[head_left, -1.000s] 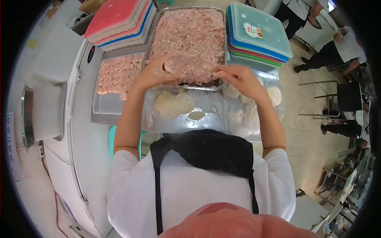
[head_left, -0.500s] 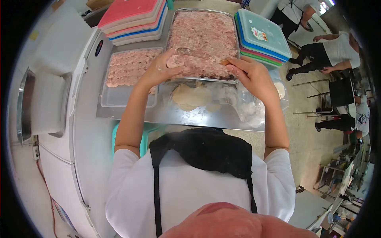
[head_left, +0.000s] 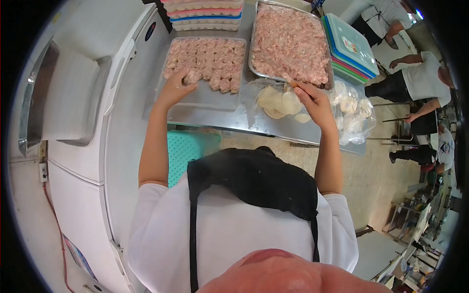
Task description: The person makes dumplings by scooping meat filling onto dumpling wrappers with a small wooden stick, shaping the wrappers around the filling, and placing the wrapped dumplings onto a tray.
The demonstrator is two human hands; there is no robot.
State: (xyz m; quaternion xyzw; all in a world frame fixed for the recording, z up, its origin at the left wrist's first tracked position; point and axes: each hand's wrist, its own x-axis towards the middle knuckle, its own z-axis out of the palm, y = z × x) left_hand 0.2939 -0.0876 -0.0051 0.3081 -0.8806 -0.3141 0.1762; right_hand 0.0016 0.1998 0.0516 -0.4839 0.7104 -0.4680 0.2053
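My left hand (head_left: 175, 89) is closed around a meat dumpling (head_left: 191, 76) at the near-left part of the plastic tray (head_left: 205, 101). Rows of similar dumplings (head_left: 207, 58) fill the far part of that tray. To the right, my right hand (head_left: 315, 103) grips a thin brown stick (head_left: 293, 84), only its end showing, at the near edge of the large metal tray of ground meat (head_left: 290, 41). Round pale wrappers (head_left: 279, 102) lie on the metal table just left of my right hand. More wrappers in a plastic bag (head_left: 352, 115) are to its right.
Stacked lidded trays (head_left: 205, 14) stand at the back left, and stacked coloured lids (head_left: 351, 44) at the back right. A white freezer (head_left: 132, 93) flanks the table's left side. A turquoise crate (head_left: 188, 149) is below the near edge. Several people stand at the right.
My left hand has moved from the meat tray to the dumpling tray, carrying a dumpling. My right hand has stayed near the meat tray with the stick. The view has shifted left.
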